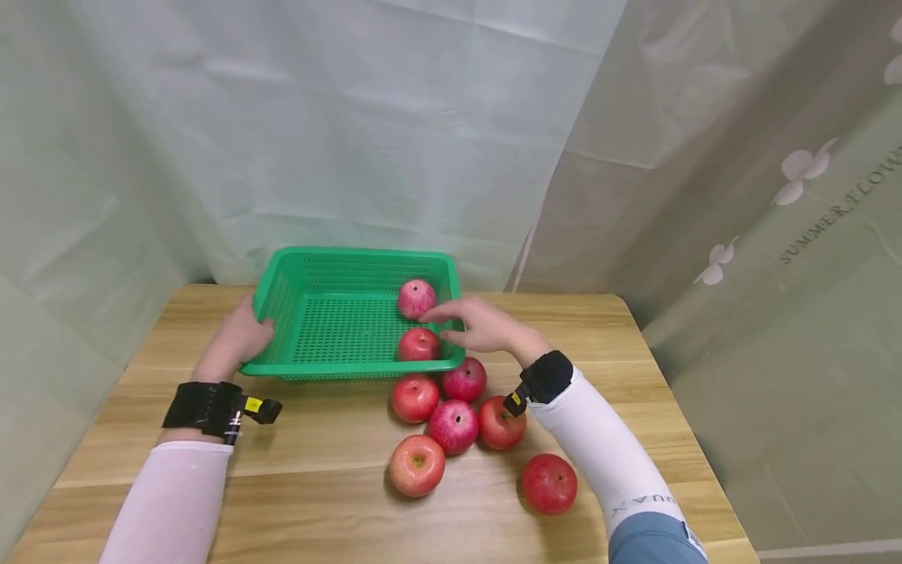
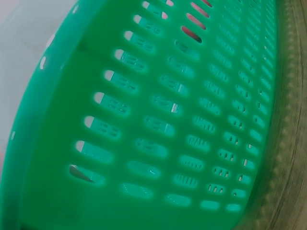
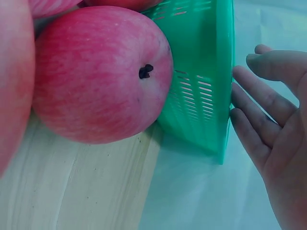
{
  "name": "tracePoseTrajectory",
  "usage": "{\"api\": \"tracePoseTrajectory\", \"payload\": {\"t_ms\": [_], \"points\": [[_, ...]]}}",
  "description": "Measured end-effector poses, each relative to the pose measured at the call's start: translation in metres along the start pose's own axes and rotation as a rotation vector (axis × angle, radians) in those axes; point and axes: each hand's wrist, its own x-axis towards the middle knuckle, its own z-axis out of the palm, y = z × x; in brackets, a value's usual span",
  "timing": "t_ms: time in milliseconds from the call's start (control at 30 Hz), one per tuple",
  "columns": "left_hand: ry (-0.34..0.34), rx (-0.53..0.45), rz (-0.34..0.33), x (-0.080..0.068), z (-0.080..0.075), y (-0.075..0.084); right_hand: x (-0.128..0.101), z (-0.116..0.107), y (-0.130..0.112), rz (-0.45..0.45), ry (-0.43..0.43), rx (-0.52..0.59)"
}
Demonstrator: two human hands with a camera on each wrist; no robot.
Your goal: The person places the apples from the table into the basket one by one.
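Arms [image 1: 609, 446] outstretched, left hand [image 1: 239, 337] seemingly gripping basket [image 1: 345, 329]

"SUMMER FLOW…" [image 1: 838, 205], cut by frame edge | hanging cloth [image 1: 796, 345] || unclear letters [image 1: 643, 501] | right white sleeve [image 1: 611, 446]

Glossy plastic basket [image 1: 352, 368], smooth shiny apples [image 1: 417, 466], wooden table [image 1: 317, 486]

Apple [image 2: 195, 21], probably, mostly hidden behind basket [image 2: 149, 84].
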Motion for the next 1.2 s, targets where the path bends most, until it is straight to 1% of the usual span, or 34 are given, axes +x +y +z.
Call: {"api": "tracePoseTrajectory", "payload": {"t_ms": [167, 300, 500, 633, 933, 1200], "points": [[-0.002, 0.02, -0.002, 0.0, -0.001, 0.0, -0.006, -0.001, 0.002, 0.016, 0.021, -0.005], [-0.007, 0.024, 0.002, 0.001, -0.001, 0.0, -0.016, -0.003, 0.004, 0.014, 0.044, 0.001], [-0.009, 0.014, 0.002, 0.001, 0.0, 0.001, -0.04, -0.003, 0.01, 0.012, 0.084, 0.012], [-0.016, 0.007, -0.005, 0.001, -0.001, 0.001, -0.06, -0.002, 0.014, 0.041, 0.11, 0.012], [-0.014, 0.032, -0.006, 0.001, -0.001, -0.002, -0.109, 0.004, 0.023, 0.167, 0.166, 0.041], [-0.005, 0.03, -0.01, 0.001, -0.001, 0.0, -0.152, 0.009, 0.02, 0.311, 0.124, 0.072]]}}
